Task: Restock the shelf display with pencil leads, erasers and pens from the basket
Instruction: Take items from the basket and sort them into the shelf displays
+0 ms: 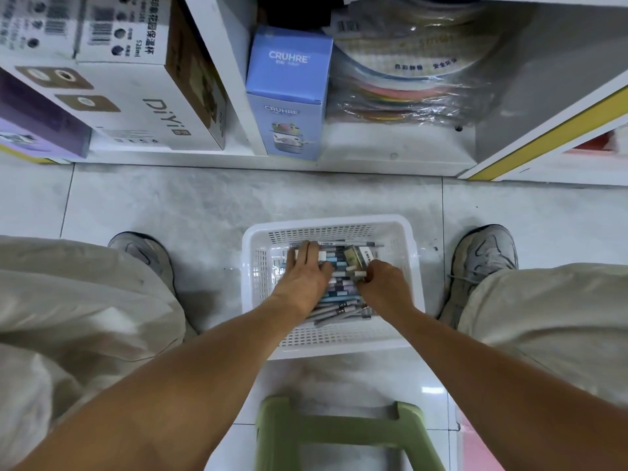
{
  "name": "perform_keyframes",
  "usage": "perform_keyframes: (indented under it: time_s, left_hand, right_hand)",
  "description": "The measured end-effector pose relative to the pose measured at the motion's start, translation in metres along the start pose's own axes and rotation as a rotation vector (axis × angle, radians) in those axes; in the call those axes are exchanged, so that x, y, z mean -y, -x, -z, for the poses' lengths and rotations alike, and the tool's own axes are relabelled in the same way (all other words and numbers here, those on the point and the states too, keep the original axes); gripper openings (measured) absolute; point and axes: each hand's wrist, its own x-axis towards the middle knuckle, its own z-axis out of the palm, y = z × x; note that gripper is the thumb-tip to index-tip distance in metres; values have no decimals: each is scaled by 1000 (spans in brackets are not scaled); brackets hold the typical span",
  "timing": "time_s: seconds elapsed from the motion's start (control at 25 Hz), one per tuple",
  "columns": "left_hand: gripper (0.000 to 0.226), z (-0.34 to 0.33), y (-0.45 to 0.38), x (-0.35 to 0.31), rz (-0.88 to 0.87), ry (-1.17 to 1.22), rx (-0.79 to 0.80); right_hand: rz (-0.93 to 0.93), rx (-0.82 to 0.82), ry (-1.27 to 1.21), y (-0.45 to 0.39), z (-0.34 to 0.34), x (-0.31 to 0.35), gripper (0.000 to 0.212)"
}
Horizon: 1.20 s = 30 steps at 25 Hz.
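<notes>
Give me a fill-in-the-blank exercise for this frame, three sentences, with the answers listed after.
1. Both hands reach into a white basket that sits on the ____.
2. The left hand lies flat with spread fingers, while the right hand has its fingers ____ around small items in the pile.
3. The blue box on the bottom shelf reads ____.

Missing words: floor; curled; CRUHRE

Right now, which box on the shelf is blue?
The CRUHRE box, standing upright beside the white divider; the DiYi box is white.
</notes>
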Motion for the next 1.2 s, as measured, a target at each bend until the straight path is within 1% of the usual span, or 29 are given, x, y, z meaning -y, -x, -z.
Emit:
perform_keyframes:
  time_s: [0.08, 0.2, 0.32, 0.44, 0.56, 0.68, 0.76, 0.8, 0.84, 0.92, 1.0, 1.12, 1.16, 1.2]
  left_hand:
    - [42, -1, -2, 0, 46, 14, 0]
    - [55, 0, -5, 2, 80, 52, -16]
    - [53, -1, -8, 6, 79, 66, 5]
    - [56, -4, -8, 10, 55, 80, 22]
    - [66, -7, -6, 12, -19, 113, 32]
    - [75, -5, -11, 12, -62, 280, 98]
    - [83, -1, -17, 12, -20, 450, 105]
    - [84, -1, -20, 14, 16, 495, 127]
    - [81, -1, -21, 16, 51, 496, 160]
    - [65, -1, -24, 19, 117, 491, 232]
    - [56, 2, -26, 22, 162, 576, 297]
    - [54, 17, -21, 27, 160, 820, 371]
    - [53, 24, -16, 30, 150, 922, 382]
    - [50, 33, -11, 32, 137, 1002, 397]
  right_hand:
    - [-12, 5, -30, 0, 0, -1, 23]
    - [-10, 9, -53, -1, 0, -2, 15]
    - [-7, 4, -74, 0, 1, -2, 21]
    - [-14, -5, -107, 0, 1, -1, 27]
    - [-22, -9, -145, -1, 1, -1, 25]
    - [3, 52, -139, -2, 2, -1, 16]
    - [-2, 93, -146, -2, 3, 0, 14]
    - [-31, 123, -184, -2, 3, 0, 14]
    - [-74, 163, -255, -1, 4, 2, 14]
    - [-144, 263, -370, -1, 8, 3, 18]
    - [-166, 329, -397, -2, 14, 4, 20]
    - [-252, 412, -465, -2, 30, 7, 22]
    - [-260, 443, -478, -2, 37, 9, 24]
    - [-230, 454, -437, -1, 46, 11, 24]
